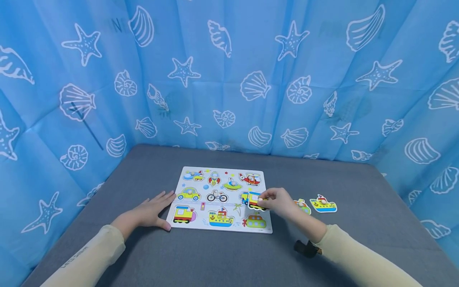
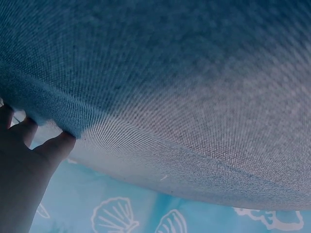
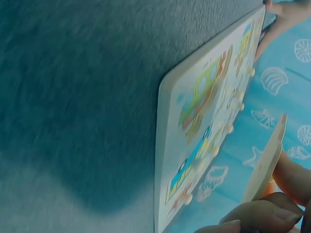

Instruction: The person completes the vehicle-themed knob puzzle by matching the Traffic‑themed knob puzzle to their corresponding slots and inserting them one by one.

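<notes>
My right hand pinches a small knob on a flat train puzzle piece, yellow and red with a blue roof. The piece hovers over the right part of a white peg puzzle board, partly covering a blue-and-yellow vehicle picture. In the right wrist view the held piece appears edge-on, raised above the board. My left hand lies with spread, straight fingers at the board's left edge; the left wrist view shows only part of this hand. A train picture fills the board's lower left.
Right of the board lie a boat piece and a submarine piece, the latter partly hidden by my right hand. Knobbed pieces such as the car and helicopter sit in the board. A grey cloth table meets a blue curtain.
</notes>
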Tool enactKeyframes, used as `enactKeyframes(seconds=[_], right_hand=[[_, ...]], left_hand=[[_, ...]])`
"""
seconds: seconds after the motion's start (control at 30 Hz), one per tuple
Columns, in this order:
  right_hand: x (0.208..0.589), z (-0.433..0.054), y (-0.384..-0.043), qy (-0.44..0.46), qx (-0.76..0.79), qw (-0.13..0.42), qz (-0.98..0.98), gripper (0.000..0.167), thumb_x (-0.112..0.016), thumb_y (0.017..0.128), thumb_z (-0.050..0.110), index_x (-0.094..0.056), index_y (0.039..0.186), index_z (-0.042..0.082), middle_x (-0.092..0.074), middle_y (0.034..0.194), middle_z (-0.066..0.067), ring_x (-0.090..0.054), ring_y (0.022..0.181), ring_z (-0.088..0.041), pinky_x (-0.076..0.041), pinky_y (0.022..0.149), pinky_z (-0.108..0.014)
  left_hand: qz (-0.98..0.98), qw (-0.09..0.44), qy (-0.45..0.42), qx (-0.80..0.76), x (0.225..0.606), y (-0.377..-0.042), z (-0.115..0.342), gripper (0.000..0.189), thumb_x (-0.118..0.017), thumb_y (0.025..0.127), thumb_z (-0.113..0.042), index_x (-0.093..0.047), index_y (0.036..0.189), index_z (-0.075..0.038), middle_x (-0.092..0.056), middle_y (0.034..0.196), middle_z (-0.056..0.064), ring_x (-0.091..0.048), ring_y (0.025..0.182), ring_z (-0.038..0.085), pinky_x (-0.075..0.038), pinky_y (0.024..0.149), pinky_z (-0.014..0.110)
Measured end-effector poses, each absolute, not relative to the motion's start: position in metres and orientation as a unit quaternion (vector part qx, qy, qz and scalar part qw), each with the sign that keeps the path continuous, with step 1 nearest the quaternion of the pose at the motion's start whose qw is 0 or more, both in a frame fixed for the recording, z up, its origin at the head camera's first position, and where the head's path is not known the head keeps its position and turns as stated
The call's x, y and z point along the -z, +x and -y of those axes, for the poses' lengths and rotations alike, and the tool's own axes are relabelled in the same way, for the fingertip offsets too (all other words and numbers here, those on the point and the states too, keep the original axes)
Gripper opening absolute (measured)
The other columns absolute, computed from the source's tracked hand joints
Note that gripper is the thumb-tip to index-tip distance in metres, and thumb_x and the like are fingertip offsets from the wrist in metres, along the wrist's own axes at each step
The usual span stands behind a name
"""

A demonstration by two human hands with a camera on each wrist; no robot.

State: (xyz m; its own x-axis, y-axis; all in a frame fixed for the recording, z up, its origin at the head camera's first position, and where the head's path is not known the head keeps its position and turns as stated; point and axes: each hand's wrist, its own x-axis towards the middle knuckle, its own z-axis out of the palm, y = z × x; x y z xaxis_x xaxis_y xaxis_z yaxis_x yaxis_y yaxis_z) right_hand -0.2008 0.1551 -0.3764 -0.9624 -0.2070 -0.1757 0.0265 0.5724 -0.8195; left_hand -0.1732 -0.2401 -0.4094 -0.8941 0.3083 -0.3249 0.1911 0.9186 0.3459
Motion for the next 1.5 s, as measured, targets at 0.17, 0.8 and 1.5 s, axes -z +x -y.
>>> enactKeyframes(seconds=[0.17,0.8,1.5], right_hand=[[0.379,-0.143,-0.195,-0.064,0.469,0.134,-0.871,0.006,-0.07,0.089,0.006,-0.069,0.091,0.0,-0.058,0.068,-0.004,-0.057,0.068,-0.015,-0.042,0.059,-0.029],[0.388,-0.109,-0.184,-0.069,0.501,0.152,-0.849,0.005,-0.072,0.087,0.004,-0.068,0.087,0.002,-0.056,0.069,-0.003,-0.052,0.064,-0.013,-0.043,0.059,-0.027],[0.388,-0.079,-0.18,-0.099,0.5,0.191,-0.839,0.007,-0.072,0.088,0.009,-0.069,0.09,0.004,-0.05,0.063,0.0,-0.035,0.049,-0.012,-0.027,0.044,-0.022]], left_hand=[[-0.96,0.192,0.128,-0.156,0.41,-0.173,0.241,0.108,-0.08,0.073,-0.051,-0.024,0.154,-0.005,-0.019,0.159,0.018,-0.01,0.145,0.044,-0.011,0.107,0.071],[-0.961,0.191,0.129,-0.153,0.411,-0.174,0.241,0.109,-0.079,0.072,-0.053,-0.024,0.154,-0.005,-0.02,0.159,0.018,-0.011,0.145,0.043,-0.011,0.106,0.072],[-0.96,0.196,0.12,-0.161,0.413,-0.175,0.241,0.109,-0.08,0.073,-0.051,-0.022,0.155,-0.007,-0.019,0.16,0.016,-0.009,0.145,0.042,-0.009,0.108,0.07]])
